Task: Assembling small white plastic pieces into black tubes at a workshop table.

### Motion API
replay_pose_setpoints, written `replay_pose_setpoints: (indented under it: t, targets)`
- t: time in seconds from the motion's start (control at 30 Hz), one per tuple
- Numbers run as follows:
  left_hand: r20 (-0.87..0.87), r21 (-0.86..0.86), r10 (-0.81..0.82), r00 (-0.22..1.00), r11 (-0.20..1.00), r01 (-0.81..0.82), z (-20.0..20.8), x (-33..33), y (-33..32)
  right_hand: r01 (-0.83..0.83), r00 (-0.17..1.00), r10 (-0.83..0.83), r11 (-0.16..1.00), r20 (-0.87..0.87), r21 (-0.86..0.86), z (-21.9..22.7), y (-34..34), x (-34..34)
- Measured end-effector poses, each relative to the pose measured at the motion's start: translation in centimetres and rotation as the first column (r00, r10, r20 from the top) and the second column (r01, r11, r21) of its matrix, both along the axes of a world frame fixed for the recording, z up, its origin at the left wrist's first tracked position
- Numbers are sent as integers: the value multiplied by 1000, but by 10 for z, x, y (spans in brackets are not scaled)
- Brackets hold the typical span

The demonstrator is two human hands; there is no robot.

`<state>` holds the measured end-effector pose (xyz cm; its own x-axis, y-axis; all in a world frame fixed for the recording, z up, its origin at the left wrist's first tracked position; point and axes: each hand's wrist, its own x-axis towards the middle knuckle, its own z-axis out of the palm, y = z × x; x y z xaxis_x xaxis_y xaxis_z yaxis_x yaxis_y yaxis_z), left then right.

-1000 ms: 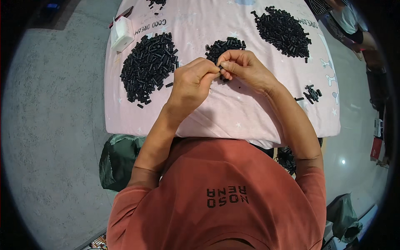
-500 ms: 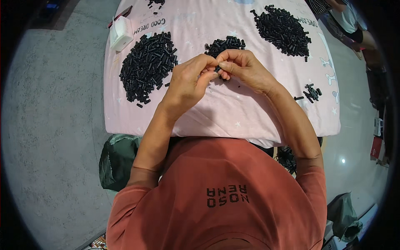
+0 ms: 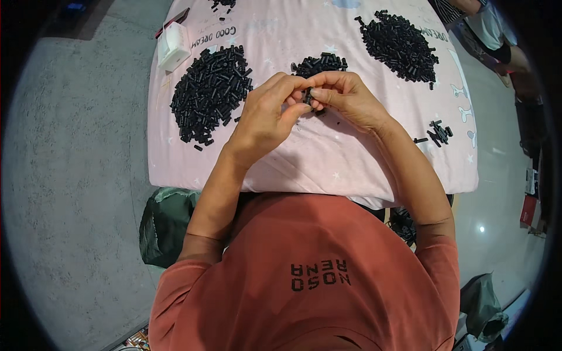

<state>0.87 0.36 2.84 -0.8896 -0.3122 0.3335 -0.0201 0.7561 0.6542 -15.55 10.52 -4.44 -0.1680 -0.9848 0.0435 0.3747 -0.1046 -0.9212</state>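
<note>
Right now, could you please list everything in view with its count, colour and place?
Star-printed cloth: one, pink, before the person
Heaps of short cylinders: four, black, cloth's left, middle, far right and far edge
Loose cluster of short cylinders: one, black, cloth's right
Boxy pack: one, white, cloth's far left
Flat item: one, dark and reddish, beside the pack
Crumpled bags: two, dark green, lower left and lower right
Box: one, red, right-hand floor
Other person: at least one, pale and dark clothing, upper right
Floor clutter: uncountable, mixed, picture edges
Small piece: one, black, between the hands
Short-sleeved shirt: one, brick red, on the person
Left hand: one, bare, at the piece
Right hand: one, bare, gripping the piece
</note>
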Motion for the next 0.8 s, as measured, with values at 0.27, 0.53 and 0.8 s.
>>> replay_pose_setpoints:
  t: [0.27, 0.53, 0.8]
  targets:
    - [78, -16, -12, 997, 1000, 13, 5, 0, 1, -36, 999, 37, 999, 24, -20, -1, -1, 0]
    - [48, -20, -3, 999, 1000, 4, 5, 0, 4, -82, 986, 81, 997, 143, 5, 0, 1, -3]
    - [61, -97, -16, 998, 995, 21, 4, 1, 5, -51, 989, 53, 998, 138, -22, 1, 0, 1]
